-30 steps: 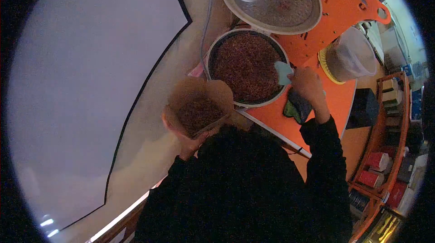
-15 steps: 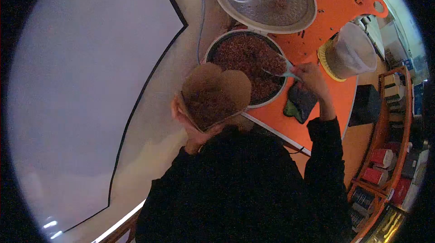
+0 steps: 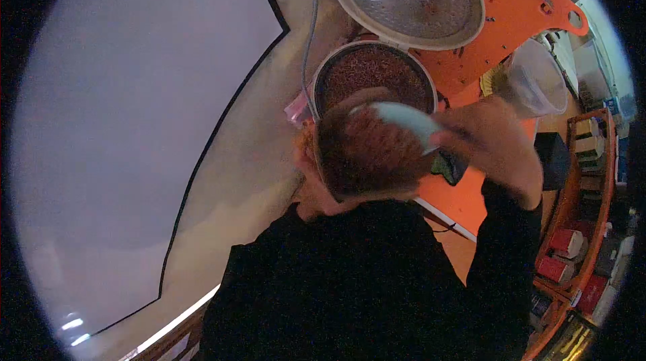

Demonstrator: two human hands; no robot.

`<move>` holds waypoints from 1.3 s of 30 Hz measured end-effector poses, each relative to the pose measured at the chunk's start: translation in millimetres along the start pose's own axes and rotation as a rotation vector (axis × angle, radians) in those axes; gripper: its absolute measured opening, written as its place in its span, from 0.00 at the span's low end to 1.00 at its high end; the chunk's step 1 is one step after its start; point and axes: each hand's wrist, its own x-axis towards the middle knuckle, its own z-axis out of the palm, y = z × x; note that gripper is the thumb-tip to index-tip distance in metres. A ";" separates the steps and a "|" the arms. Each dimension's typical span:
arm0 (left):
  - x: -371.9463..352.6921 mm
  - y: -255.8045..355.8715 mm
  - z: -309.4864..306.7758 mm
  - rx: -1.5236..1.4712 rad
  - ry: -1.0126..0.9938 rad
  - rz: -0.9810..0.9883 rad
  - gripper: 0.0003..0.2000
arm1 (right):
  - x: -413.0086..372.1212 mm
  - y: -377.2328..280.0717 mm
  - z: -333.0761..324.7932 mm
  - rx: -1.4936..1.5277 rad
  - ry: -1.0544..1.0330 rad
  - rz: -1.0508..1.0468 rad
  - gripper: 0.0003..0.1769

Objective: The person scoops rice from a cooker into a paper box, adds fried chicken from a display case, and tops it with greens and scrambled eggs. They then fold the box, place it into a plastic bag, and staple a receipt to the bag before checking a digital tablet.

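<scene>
My left hand [image 3: 311,183] is closed around the side and underside of a brown paper food box [image 3: 332,162], its flaps standing up. Dark reddish rice lies inside it. My right hand [image 3: 494,139], blurred by motion, grips a pale blue rice paddle [image 3: 407,119] whose blade is over the box opening. Reddish-brown rice shows at the blade. Behind the box stands a rice cooker [image 3: 433,82] filled with the same dark red rice [image 3: 370,68]; the box hides its near part. The cooker's lid [image 3: 417,1] is raised, its dimpled metal inside spotted with grains.
An orange table [image 3: 464,209] carries the cooker. A dark green and black cloth-like item [image 3: 447,167] lies by the right hand. Further right is a translucent plastic tub [image 3: 538,82]. Shelves [image 3: 572,253] with packages line the right side; a white panel [image 3: 148,105] fills the left.
The paddle has moved from the cooker's rice to above the box, toward me. The box has shifted right, now overlapping the cooker's near rim.
</scene>
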 end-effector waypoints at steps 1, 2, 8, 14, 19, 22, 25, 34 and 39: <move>-3.4 -1.6 2.1 -0.012 -0.003 -0.017 0.52 | 2.0 -13.9 4.2 -0.176 -0.040 -0.040 0.10; -5.5 -3.1 3.6 -0.020 -0.007 -0.029 0.51 | 1.2 -24.6 6.1 -0.352 -0.079 -0.084 0.09; -14.5 -7.6 7.8 -0.026 -0.009 -0.077 0.48 | -14.5 -55.2 -41.4 -0.483 0.119 -0.120 0.16; -17.6 -5.5 -1.0 -0.025 -0.007 -0.101 0.45 | -9.4 -51.0 -15.7 -0.346 -0.040 -0.227 0.14; -15.5 -7.4 -4.3 -0.033 0.004 -0.108 0.42 | -8.2 -54.2 -21.1 -0.470 0.048 -0.115 0.13; -16.5 -6.1 -7.2 -0.040 0.003 -0.112 0.41 | -4.9 -50.9 4.2 -0.399 0.042 -0.257 0.13; -17.5 -5.9 -7.5 -0.047 0.004 -0.119 0.39 | -12.6 -53.9 -18.3 -0.372 0.013 -0.181 0.14; -20.0 -12.6 -12.4 -0.079 0.004 -0.165 0.35 | -6.5 -44.1 -28.4 -0.287 0.111 -0.137 0.12; -28.8 -15.4 -31.7 -0.108 0.016 -0.239 0.32 | 6.3 -13.3 -19.8 -0.022 0.092 0.102 0.14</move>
